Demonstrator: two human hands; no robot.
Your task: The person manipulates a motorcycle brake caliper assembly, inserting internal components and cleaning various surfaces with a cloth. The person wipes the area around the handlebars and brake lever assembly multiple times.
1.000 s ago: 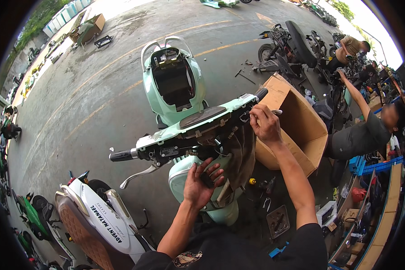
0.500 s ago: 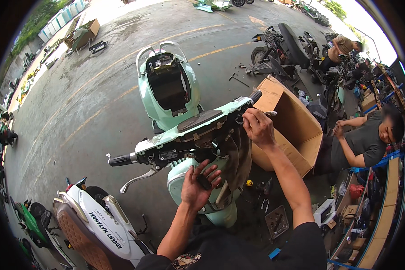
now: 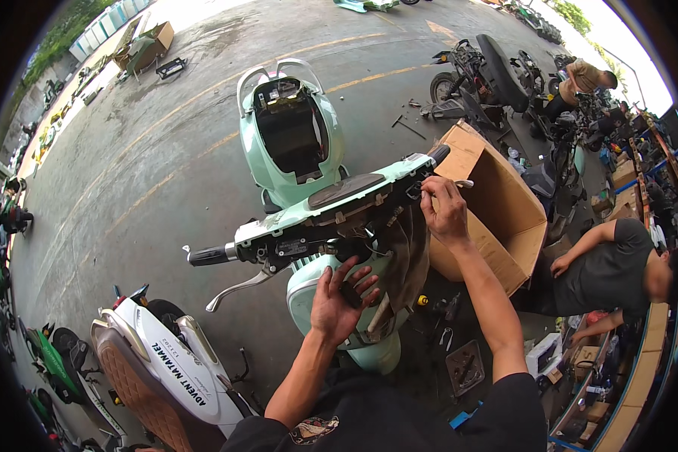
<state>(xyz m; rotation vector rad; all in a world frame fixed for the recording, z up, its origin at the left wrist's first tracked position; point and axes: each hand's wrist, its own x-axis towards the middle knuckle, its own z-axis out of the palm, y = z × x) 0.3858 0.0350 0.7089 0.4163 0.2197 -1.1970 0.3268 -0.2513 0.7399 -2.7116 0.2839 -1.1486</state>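
Note:
My left hand [image 3: 334, 315] is palm up below the handlebar, fingers partly curled, with a small black part [image 3: 350, 294] lying against them. Higher up, my right hand [image 3: 446, 212] pinches at the right end of the scooter handlebar [image 3: 294, 246]; what sits between the fingertips is too small to make out. The handlebar's mint-green cover [image 3: 408, 167] has its inner side exposed, showing black plastic and wiring. A left brake lever [image 3: 237, 288] and black grip [image 3: 209, 256] stick out to the left. Brown cloth-like material [image 3: 408, 264] hangs under the right side.
An open cardboard box [image 3: 523, 200] stands right of the scooter. A white scooter [image 3: 181, 361] with a brown seat is at lower left. A metal tray [image 3: 465, 368] and small tools lie on the floor. One co-worker [image 3: 606, 264] is near the right-hand shelves, another [image 3: 584, 79] farther back.
The view has shifted slightly, while my hands keep nearly the same places on and below the handlebar. The nearer co-worker has leaned over, with one arm now reaching down toward the shelves.

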